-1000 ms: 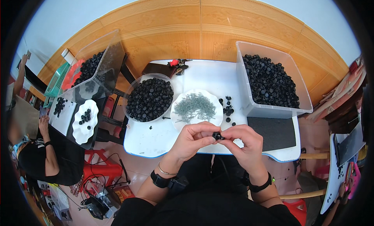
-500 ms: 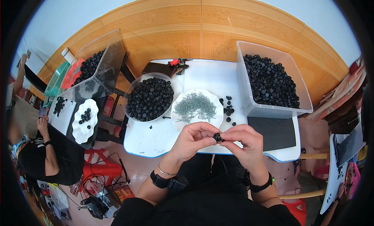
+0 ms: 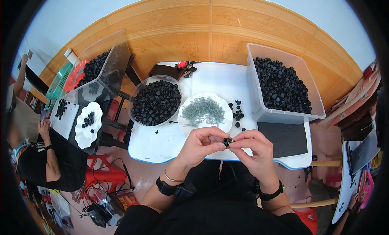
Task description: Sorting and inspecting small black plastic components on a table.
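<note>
Over the front edge of the white table (image 3: 162, 148), my left hand (image 3: 204, 143) pinches a small round black plastic part (image 3: 227, 141) between thumb and fingertips. From the other side my right hand (image 3: 255, 148) is closed, thumb and forefinger meeting at the part; whatever tiny piece they may hold is too small to make out. Just beyond my hands lies a white scalloped plate (image 3: 184, 127) heaped with thin grey screws (image 3: 202, 111). Several loose black parts (image 3: 238, 114) are scattered to the right of the plate.
Black parts fill a round clear tub (image 3: 135, 117) on the left and a large clear bin (image 3: 279, 115) on the right. A dark foam mat (image 3: 283, 139) lies before the bin. At far left, a co-worker's hand (image 3: 43, 127) is near another white plate (image 3: 84, 139).
My hands stay in nearly the same place. The black part has turned slightly between my fingertips, and my right fingers have shifted a little at its side.
</note>
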`<state>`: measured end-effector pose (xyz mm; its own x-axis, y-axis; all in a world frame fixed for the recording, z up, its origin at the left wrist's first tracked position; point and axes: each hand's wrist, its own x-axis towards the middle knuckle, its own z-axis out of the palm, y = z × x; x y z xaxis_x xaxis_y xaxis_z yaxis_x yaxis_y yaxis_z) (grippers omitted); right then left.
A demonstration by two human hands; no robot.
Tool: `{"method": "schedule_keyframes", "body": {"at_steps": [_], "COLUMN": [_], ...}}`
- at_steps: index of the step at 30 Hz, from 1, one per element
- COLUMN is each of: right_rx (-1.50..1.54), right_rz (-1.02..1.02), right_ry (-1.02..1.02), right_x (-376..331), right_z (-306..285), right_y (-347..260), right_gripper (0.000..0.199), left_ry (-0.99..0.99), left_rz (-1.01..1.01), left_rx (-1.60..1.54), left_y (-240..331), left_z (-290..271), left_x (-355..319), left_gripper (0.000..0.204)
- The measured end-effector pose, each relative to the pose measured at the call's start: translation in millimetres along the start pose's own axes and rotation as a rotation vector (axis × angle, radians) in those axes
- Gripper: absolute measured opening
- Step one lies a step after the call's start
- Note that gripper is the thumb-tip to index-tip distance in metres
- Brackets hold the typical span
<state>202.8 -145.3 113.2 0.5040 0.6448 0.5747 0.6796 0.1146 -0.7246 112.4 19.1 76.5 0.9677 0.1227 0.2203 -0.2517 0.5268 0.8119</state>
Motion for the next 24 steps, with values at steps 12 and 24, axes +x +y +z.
{"method": "schedule_keyframes", "body": {"at_steps": [12,24], "right_rx": [0.141,0.337], "right_rz": [0.042,0.247], "right_ry": [0.017,-0.037], "right_x": [-3.1,-6.3], "right_z": [3.3,3.8], "right_y": [6.7,6.0], "right_gripper": [0.021,0.033], "left_ry": [-0.032,-0.083], "left_rz": [0.002,-0.068], "left_rx": [0.062,-0.080], "left_y": [5.0,-1.2], "left_z": [-0.2,-5.5], "left_x": [-0.9,-0.4], "left_gripper": [0.032,0.026]}}
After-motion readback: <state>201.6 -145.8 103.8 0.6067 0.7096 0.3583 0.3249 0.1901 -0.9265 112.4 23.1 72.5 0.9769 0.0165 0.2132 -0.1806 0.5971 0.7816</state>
